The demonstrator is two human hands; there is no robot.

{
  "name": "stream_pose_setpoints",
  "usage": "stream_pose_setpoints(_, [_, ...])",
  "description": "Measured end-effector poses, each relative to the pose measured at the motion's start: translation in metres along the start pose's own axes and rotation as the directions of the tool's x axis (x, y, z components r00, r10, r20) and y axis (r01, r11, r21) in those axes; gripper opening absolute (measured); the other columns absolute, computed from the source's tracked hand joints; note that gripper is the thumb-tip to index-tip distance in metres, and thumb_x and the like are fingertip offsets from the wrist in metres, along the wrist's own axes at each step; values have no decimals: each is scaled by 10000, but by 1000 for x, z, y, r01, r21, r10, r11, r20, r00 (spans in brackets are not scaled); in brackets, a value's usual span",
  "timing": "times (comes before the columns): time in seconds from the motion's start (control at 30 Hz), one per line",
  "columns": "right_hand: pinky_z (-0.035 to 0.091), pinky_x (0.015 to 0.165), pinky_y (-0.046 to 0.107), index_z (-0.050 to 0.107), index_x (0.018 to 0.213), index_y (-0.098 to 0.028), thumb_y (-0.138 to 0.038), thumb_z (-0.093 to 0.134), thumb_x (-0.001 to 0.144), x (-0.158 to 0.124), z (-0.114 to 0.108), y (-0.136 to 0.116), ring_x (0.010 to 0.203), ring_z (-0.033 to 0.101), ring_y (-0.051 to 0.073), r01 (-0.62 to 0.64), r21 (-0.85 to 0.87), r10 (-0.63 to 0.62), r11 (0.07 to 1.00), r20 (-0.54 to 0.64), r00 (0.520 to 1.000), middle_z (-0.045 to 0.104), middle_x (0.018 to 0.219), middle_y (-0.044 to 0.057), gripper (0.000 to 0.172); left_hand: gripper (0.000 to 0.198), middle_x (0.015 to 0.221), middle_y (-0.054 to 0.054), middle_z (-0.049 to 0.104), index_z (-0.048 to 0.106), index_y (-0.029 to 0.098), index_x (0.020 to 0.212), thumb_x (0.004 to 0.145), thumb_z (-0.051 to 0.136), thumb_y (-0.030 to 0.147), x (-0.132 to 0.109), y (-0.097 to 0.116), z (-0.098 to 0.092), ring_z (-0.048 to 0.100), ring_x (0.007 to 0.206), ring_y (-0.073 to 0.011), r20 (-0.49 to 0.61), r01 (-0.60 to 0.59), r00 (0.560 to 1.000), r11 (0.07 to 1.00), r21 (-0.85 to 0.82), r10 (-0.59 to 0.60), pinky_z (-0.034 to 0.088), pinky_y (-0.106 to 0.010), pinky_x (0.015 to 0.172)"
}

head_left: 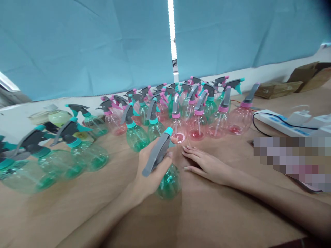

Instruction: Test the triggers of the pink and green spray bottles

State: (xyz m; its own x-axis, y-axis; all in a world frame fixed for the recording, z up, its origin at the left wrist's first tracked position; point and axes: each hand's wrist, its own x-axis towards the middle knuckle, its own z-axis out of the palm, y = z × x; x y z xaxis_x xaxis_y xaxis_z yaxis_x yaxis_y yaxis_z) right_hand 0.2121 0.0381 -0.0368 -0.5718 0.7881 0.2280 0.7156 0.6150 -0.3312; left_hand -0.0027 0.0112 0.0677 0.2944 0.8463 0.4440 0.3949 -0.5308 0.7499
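Note:
My left hand [150,168] is wrapped round the neck of a green spray bottle [168,184], under its grey trigger head with a teal nozzle. The bottle stands close in front of me, and the fingers partly hide its neck and trigger. To its right, my right hand [203,163] lies flat on the brown tabletop [212,217], fingers stretched out and holding nothing. Just beyond the hands stand a green spray bottle [137,137] and a pink spray bottle [198,129], among several others of both colours.
More green spray bottles [89,156] stand at the left. On the right are a white power strip [281,124] with plugs and a black cable, and a blurred-out flat object [294,162]. Cardboard boxes [278,89] sit at the back right, before a blue sheet [219,38].

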Motion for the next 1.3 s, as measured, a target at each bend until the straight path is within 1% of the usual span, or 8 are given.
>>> stream_pose_setpoints(0.37, [319,1152,492,471,1418,-115,-573,408,953,-1,3,2,1403,360,295,-1,71,4,997,-41,999,440,1487,151,655,163,641,62,384,431,233,722,849,533,227,-3,-3,0,422,565,-126,2,12,1000,1000,6,-12,359,-276,558])
stream_pose_setpoints(0.5, [315,1155,488,457,1424,-92,-586,383,956,-1,2,2,1407,354,294,-6,51,7,999,-20,1000,422,1498,155,684,25,655,55,451,533,236,835,852,516,231,-2,-4,-2,434,567,-134,24,-5,1000,1000,19,5,369,-280,565])
stream_pose_setpoints(0.57, [312,1157,488,457,1424,-91,-587,379,957,-1,2,2,1409,350,293,-6,52,7,999,-18,1000,418,1501,154,686,62,657,51,468,560,237,862,845,501,230,-2,-5,-4,435,566,-136,47,-13,999,1000,24,12,379,-284,578])
stream_pose_setpoints(0.67, [318,1152,492,470,1418,-112,-581,399,953,-1,2,2,1410,348,295,-9,73,11,997,-30,999,426,1497,147,665,71,630,50,459,564,230,823,828,494,238,-3,-6,-7,439,563,-137,60,-13,998,1000,21,12,380,-285,579])
stream_pose_setpoints(0.8, [323,1147,498,484,1412,-143,-576,425,947,-2,3,2,1401,365,299,-8,98,13,995,-47,999,451,1482,143,638,158,628,49,508,603,237,921,812,488,237,-2,-4,-8,443,551,-136,81,10,997,1000,-2,-9,369,-273,547])
stream_pose_setpoints(1.0, [324,1145,503,475,1418,-139,-584,411,949,-1,2,1,1400,367,299,-1,90,5,996,-47,999,440,1486,147,650,106,768,7,623,595,221,827,784,498,235,-1,-2,-7,559,658,-159,58,19,998,1000,-13,-18,437,-295,614])
stream_pose_setpoints(1.1, [325,1144,508,480,1417,-161,-575,427,947,-1,3,1,1401,364,298,-1,98,8,995,-63,998,451,1480,140,628,113,756,4,630,609,220,837,817,509,270,-1,-2,-7,570,644,-165,40,35,999,999,28,-36,446,-299,593])
stream_pose_setpoints(1.3, [313,1152,502,487,1408,-129,-566,421,952,-1,3,2,1409,349,298,4,81,0,997,-54,999,447,1481,151,634,187,769,8,644,639,232,998,879,517,309,0,4,-6,602,648,-162,46,13,999,997,76,-16,500,-310,640])
